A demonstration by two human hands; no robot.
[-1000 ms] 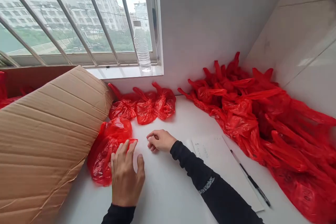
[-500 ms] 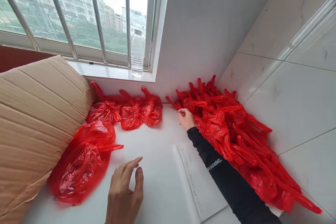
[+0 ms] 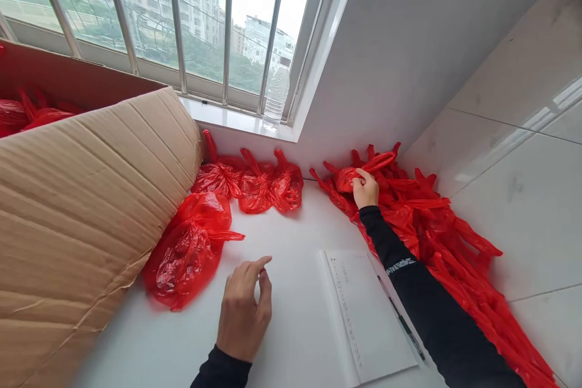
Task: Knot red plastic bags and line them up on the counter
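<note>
Bags (image 3: pixel 436 218), far right corner of surface (image 3: pixel 295 339).
Right hand (image 3: pixel 366 192) at one, grip unclear; left hand (image 3: pixel 243 309), thumb and fingers apart; handles (image 3: pixel 384 160) likely hold best.

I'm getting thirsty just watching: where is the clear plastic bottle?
In the head view, the clear plastic bottle stands upright at the right end of the white windowsill, beside the metal window bars.

Left hand (image 3: pixel 244 310) open and empty, fingers bent, index pointing forward-right, thumb up with a gap to the index; only a short bit of left forearm (image 3: pixel 222 370) in view, black sleeve. Right arm (image 3: pixel 425 294) reaches well forward, black sleeve to the wrist; right hand (image 3: pixel 366 190) has fingers curled, exact grip unclear
</note>
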